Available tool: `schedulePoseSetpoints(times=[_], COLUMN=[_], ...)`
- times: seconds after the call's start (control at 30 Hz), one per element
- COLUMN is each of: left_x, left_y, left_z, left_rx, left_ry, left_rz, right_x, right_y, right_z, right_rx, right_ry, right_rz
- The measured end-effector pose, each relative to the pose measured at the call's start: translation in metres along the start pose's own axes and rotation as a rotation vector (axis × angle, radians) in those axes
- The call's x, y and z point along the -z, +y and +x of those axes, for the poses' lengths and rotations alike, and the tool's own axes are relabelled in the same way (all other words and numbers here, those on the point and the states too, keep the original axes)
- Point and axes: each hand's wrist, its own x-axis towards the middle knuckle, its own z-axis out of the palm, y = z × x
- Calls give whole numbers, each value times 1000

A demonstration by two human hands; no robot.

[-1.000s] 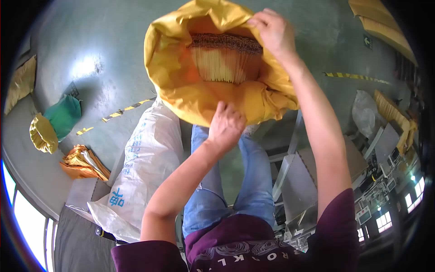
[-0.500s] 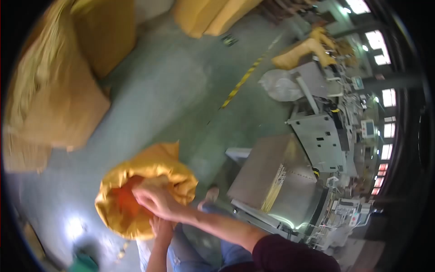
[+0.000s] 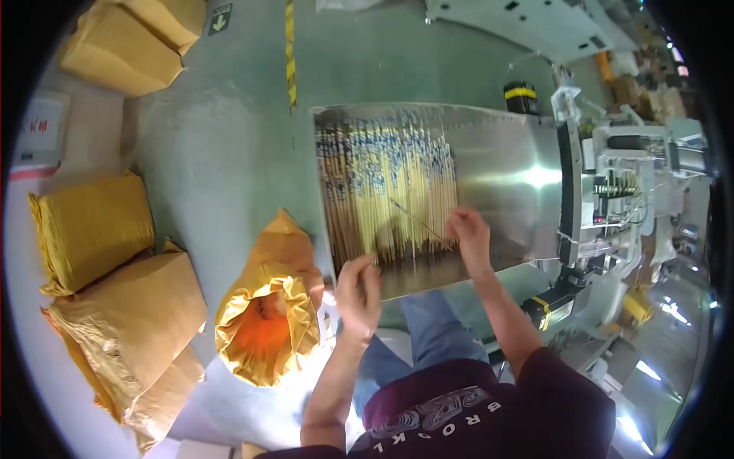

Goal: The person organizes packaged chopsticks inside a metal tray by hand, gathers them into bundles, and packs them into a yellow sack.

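A shallow metal tray [image 3: 501,195] holds a dense layer of chopsticks [image 3: 409,172], pale wooden with blue-patterned ends at the far side. One chopstick [image 3: 419,219] lies slantwise above the rest. Its near end meets the fingertips of my right hand [image 3: 469,233], which are pinched together. At the tray's near left corner is my left hand [image 3: 358,298], its fingers loosely bent and apart, with nothing visible in them. Left of it stands a yellow sack [image 3: 267,256] with a rolled rim; its inside glows orange and the contents are hard to make out.
Several stuffed brown and yellow sacks [image 3: 134,321] lie along the left side. White machinery [image 3: 619,183] adjoins the tray's right end. A grey machine panel [image 3: 527,27] stands beyond. Yellow-black tape [image 3: 290,61] marks the green floor.
Both hands have left the sack's mouth and moved right to the tray. My view has turned toward the tray, so the chopsticks now show from above. The sack now appears beside my left hand.
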Motion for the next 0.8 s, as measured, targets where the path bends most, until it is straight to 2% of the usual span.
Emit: schedulePoseSetpoints(times=[0.03,0.1,0.17,0.23,0.27,0.33,0.37,0.43,0.47,0.57,0.63,0.7,0.73,0.8], left_x=[-26,-62,-74,-66,-75,-74,-77,-92,-99,-109,-105,-106,-110,-112], left_y=[-6,-27,-105,-111,-126,-154,-154,-158,-155,-145,-153,-144,-147,-157], left_z=[7,34,57,92,97,96,96,95,98,105,110,119,121,121], left_rx=[101,50,286,568,600,427,436,230,242,340,304,259,274,221], left_ry=[-26,-59,-8,-53,-42,102,102,181,164,87,124,137,135,157], left_rz=[-43,129,328,463,500,944,966,1148,1282,1422,1411,1290,1369,1319], right_x=[13,27,26,14,-7,-34,-42,-49,-48,-36,-19,-5,-3,-5], right_y=[22,46,57,45,52,77,82,91,87,72,69,62,67,80], right_z=[20,54,74,86,87,83,82,81,82,88,105,117,119,123], right_rx=[-37,-105,224,-70,-21,33,103,106,112,-10,-75,17,9,87], right_ry=[-13,-46,0,-255,-510,-571,-606,-667,-714,-591,-594,-224,-229,-9], right_rz=[-40,-67,-441,-736,-1024,-1094,-1178,-1167,-1178,-1070,-1063,-1004,-1009,-1017])
